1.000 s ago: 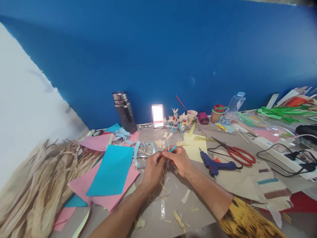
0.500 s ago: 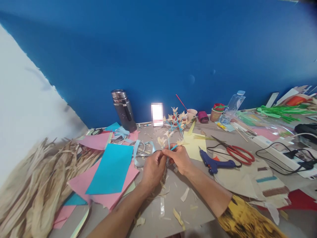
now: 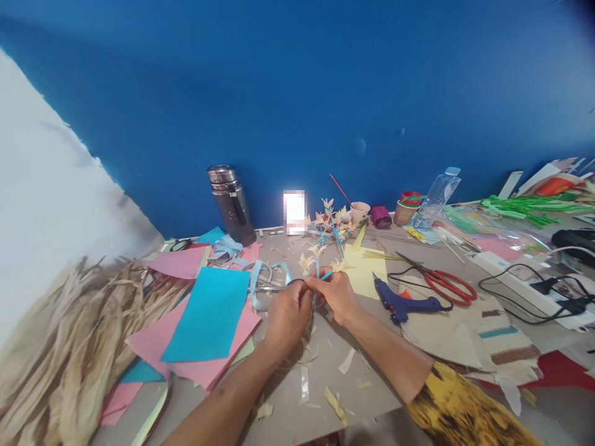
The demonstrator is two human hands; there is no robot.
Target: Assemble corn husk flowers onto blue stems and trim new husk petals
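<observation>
Above the middle of the table, my left hand [image 3: 288, 313] and my right hand [image 3: 338, 298] meet with their fingertips pinched together. Between them is the lower stem of an artificial flower branch [image 3: 335, 232], which has cream petals and blue-wrapped stems. A narrow blue paper strip [image 3: 326, 276] sticks out at my right fingers. Just past my knuckles sits a cream flower [image 3: 305, 264] low on the branch. My fingers cover most of the stem's end. Left of my left hand lies a pale blue ribbon [image 3: 256, 285] by some metal scissors [image 3: 266, 272].
Blue paper [image 3: 209, 316] and dry husks [image 3: 88, 334] lie left, near a dark flask [image 3: 232, 210]. To the right are a glue gun [image 3: 406, 305], red-handled scissors [image 3: 450, 287], yellow paper [image 3: 369, 272] and a power strip [image 3: 515, 279] with cables. Scraps litter the table [image 3: 325, 353].
Both hands keep the same pinched hold on the flower stem, barely moving. The whole view has shifted very slightly.
</observation>
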